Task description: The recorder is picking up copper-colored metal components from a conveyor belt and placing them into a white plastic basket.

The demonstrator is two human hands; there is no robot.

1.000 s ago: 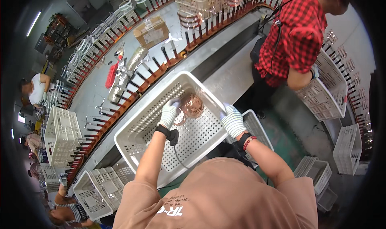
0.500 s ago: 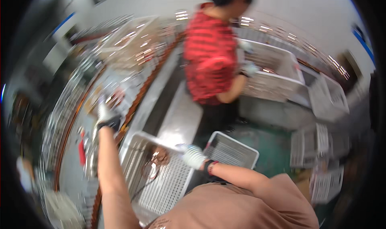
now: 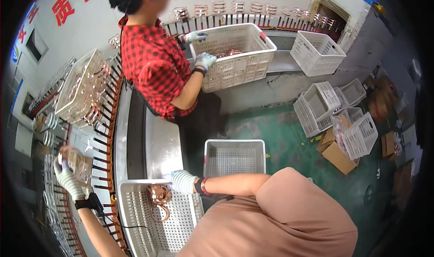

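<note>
Green workshop floor [image 3: 280, 128] — left hand [image 3: 68, 181], inside the white basket [image 3: 176, 230] a second ago, now beyond the row of rods [image 3: 101, 170], grasping a copper coil [image 3: 71, 152]; right hand [image 3: 180, 181] on basket rim, grip unclear. Handling evidently shifted outside.

L hand [image 3: 68, 180] was in the crate [image 3: 177, 221] by the copper rings 1 s ago; now it's out, L of the peg rail [image 3: 113, 162], w/ copper rings [image 3: 68, 151] at its fingertips. View's swung R: co-worker [image 3: 151, 72] now upper L, both gloves showing vs. one; floor carton [image 3: 341, 157] & red wall lettering [image 3: 63, 9] now in view.
</note>
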